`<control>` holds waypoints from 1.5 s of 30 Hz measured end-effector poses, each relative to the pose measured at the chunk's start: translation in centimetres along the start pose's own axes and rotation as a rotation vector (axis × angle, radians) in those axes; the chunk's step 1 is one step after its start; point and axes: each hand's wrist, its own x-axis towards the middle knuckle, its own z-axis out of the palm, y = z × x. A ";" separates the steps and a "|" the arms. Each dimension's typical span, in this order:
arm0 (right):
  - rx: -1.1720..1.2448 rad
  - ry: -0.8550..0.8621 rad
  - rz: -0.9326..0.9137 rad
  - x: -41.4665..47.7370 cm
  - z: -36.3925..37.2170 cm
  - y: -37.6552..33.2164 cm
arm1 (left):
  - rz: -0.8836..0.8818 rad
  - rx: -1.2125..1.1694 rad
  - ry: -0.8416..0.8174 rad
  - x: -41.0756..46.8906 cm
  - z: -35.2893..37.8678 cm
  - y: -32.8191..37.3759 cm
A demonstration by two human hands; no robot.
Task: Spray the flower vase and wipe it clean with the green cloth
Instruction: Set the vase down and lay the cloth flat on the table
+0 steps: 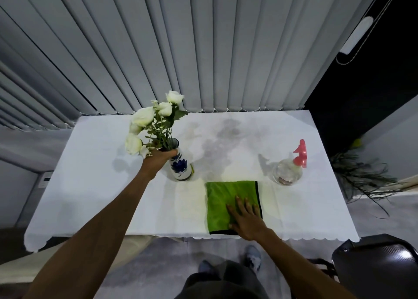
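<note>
A white vase [181, 167] with a blue flower pattern stands on the table, left of centre, holding white roses [147, 122]. My left hand [159, 158] grips the vase around its neck. A green cloth [222, 199] with a black edge lies flat near the table's front edge. My right hand [245, 217] rests flat on the cloth's near right part, fingers spread. A clear round spray bottle [287, 172] with a pink trigger head stands to the right, apart from both hands.
The table wears a white cloth [95, 185] with a scalloped front hem. Grey vertical blinds [181, 50] hang behind the table. A black chair [380, 264] stands at the lower right, and dark feathery stems [362, 174] lie beyond the table's right edge.
</note>
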 end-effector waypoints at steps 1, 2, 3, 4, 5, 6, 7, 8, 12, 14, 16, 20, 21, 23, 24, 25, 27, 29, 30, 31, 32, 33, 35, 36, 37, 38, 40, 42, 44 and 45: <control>0.027 -0.025 -0.019 -0.3 -0.4 0.0 | -0.001 0.012 -0.005 0.3 0.0 -0.1; 0.051 -0.017 -0.022 -0.3 -0.3 0.0 | 0.006 0.013 -0.015 0.5 0.0 -0.2; 0.053 0.003 -0.022 -0.4 -0.5 -0.1 | 0.008 0.013 -0.026 0.6 0.0 -0.1; 0.054 0.019 -0.020 -0.5 -0.6 -0.2 | 0.011 0.014 -0.033 0.9 0.1 -0.1; 0.060 0.024 -0.019 -0.5 -0.6 -0.2 | 0.006 0.017 -0.038 0.9 0.2 -0.1; 0.067 0.035 -0.022 -0.5 -0.7 -0.2 | 0.000 0.018 -0.045 1.1 0.3 -0.2; 0.074 0.030 -0.016 -0.6 -0.8 -0.2 | -0.007 0.016 -0.055 1.2 0.4 -0.2; 0.075 0.029 -0.017 -0.7 -0.9 -0.2 | -0.008 0.014 -0.067 1.3 0.5 -0.2; 0.083 0.027 -0.021 -0.9 -1.2 -0.3 | 0.002 0.013 -0.098 1.5 0.7 -0.3; 0.092 0.026 -0.023 -0.9 -1.3 -0.3 | 0.009 0.015 -0.102 1.5 0.7 -0.3; 0.086 0.037 -0.019 -0.9 -1.3 -0.2 | 0.009 0.026 -0.110 1.8 0.8 -0.4; 0.080 0.019 -0.025 -0.7 -1.2 -0.2 | -0.057 0.032 -0.134 1.7 0.9 -0.5; 0.082 0.019 -0.024 -0.7 -1.2 -0.2 | -0.066 0.029 -0.136 1.6 0.9 -0.7; 0.085 0.020 -0.024 -0.6 -1.1 -0.1 | -0.065 0.040 -0.145 1.4 1.0 -0.9; 0.090 0.020 -0.024 -0.6 -1.2 -0.1 | -0.055 0.042 -0.143 1.3 1.0 -1.1; 0.099 0.018 -0.020 -0.6 -1.2 -0.1 | -0.050 0.041 -0.141 1.3 1.2 -1.2; 0.103 0.021 -0.023 -0.6 -1.4 -0.1 | -0.059 0.028 -0.147 1.2 1.2 -1.2; 0.109 0.018 -0.023 -0.6 -1.5 -0.1 | -0.065 0.023 -0.155 1.0 1.4 -1.1; 0.115 0.015 -0.020 -0.7 -1.5 -0.1 | -0.062 0.021 -0.154 1.0 1.5 -1.1; 0.117 0.017 -0.019 -0.7 -1.4 -0.1 | -0.061 0.009 -0.168 1.0 1.7 -1.0; 0.117 0.016 -0.016 -0.7 -1.5 -0.1 | -0.069 -0.005 -0.190 0.8 1.8 -0.8; 0.117 0.020 -0.019 -0.6 -1.4 -0.1 | -0.083 -0.025 -0.207 0.7 2.0 -0.8; 0.122 0.016 -0.024 -0.7 -1.1 -0.1 | -0.118 -0.060 -0.223 0.3 2.3 -0.8; 0.121 0.014 -0.017 -0.7 -1.1 -0.1 | -0.138 -0.087 -0.239 0.1 2.4 -0.8; 0.118 0.026 -0.013 -0.7 -0.9 -0.1 | -0.150 -0.113 -0.256 0.0 2.4 -0.9; 0.117 0.028 -0.007 -0.6 -0.9 0.0 | -0.157 -0.128 -0.271 -0.1 2.4 -0.9; 0.117 0.040 -0.010 -0.7 -0.8 -0.1 | -0.166 -0.149 -0.265 0.1 2.1 -1.1; 0.117 0.052 -0.011 -0.7 -0.6 -0.1 | -0.184 -0.177 -0.259 0.2 2.0 -1.1; 0.113 0.071 -0.022 -0.7 -0.5 0.0 | -0.203 -0.199 -0.283 0.0 2.2 -1.0; 0.113 0.081 -0.028 -0.6 -0.2 0.1 | -0.209 -0.208 -0.284 0.1 2.3 -1.2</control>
